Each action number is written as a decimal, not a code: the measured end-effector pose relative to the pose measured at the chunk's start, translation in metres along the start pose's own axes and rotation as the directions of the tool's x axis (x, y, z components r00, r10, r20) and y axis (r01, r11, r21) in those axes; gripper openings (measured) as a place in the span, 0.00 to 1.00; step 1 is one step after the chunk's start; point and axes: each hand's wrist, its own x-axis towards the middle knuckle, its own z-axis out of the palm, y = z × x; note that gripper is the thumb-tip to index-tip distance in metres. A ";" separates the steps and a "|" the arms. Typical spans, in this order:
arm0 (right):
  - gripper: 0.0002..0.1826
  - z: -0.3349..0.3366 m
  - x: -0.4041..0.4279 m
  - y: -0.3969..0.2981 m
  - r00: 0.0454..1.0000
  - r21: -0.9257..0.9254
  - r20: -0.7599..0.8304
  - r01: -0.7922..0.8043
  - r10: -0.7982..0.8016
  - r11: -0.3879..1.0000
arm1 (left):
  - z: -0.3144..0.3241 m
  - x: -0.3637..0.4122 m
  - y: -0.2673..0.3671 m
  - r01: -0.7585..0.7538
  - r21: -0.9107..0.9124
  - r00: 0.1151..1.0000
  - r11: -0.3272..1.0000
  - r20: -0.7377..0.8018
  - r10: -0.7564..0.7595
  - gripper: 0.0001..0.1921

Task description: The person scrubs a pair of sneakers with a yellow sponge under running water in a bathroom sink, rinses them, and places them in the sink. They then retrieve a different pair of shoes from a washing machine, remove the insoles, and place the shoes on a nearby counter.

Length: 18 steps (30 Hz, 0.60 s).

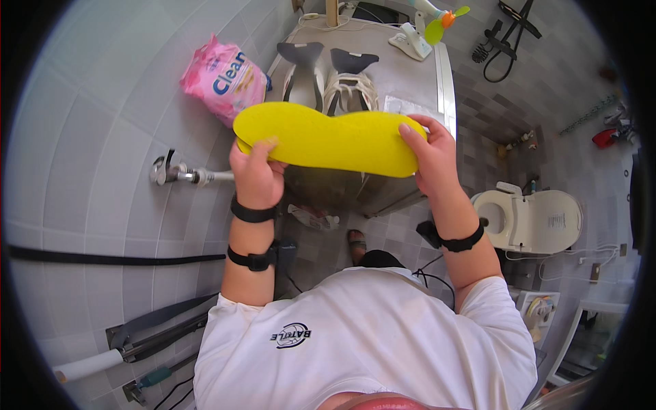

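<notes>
A yellow shoe insole (333, 141) is stretched level between my two hands, above the front of a pale appliance top. My left hand (260, 171) pinches its left end, thumb on top. A second yellow edge shows beneath at that end, apparently another insole. My right hand (435, 151) grips the right end, with the thumb on the upper face and fingers behind. Just past the insole, a pair of sneakers stands side by side: the left shoe (303, 82) and the right shoe (352, 84) with loose white laces. Their toe ends are hidden behind the insole.
A pink bag of detergent (225, 77) leans at the left wall beside the appliance top (389, 77). A small fan (415, 43) stands at the back right. A wall tap (177, 173) juts out left. A plastic bag (312, 217) lies on the floor; a toilet (543, 220) is at right.
</notes>
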 end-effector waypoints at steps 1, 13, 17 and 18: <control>0.23 0.004 0.022 -0.001 0.998 -0.023 -0.039 -0.049 0.048 0.999 | 0.004 0.017 0.002 -0.022 0.035 0.999 0.999 -0.038 0.023 0.21; 0.33 -0.030 0.065 0.025 0.946 -0.176 -0.085 -0.322 0.311 0.930 | -0.041 0.041 -0.047 0.069 0.390 0.913 0.918 -0.396 0.099 0.29; 0.31 -0.066 0.021 0.027 0.944 -0.165 -0.190 -0.303 0.271 0.939 | -0.054 0.002 -0.063 0.252 0.370 0.904 0.894 -0.419 -0.081 0.19; 0.25 -0.075 0.004 0.027 0.941 -0.187 -0.210 -0.306 0.267 0.933 | -0.055 -0.006 -0.071 0.300 0.347 0.903 0.889 -0.404 -0.148 0.12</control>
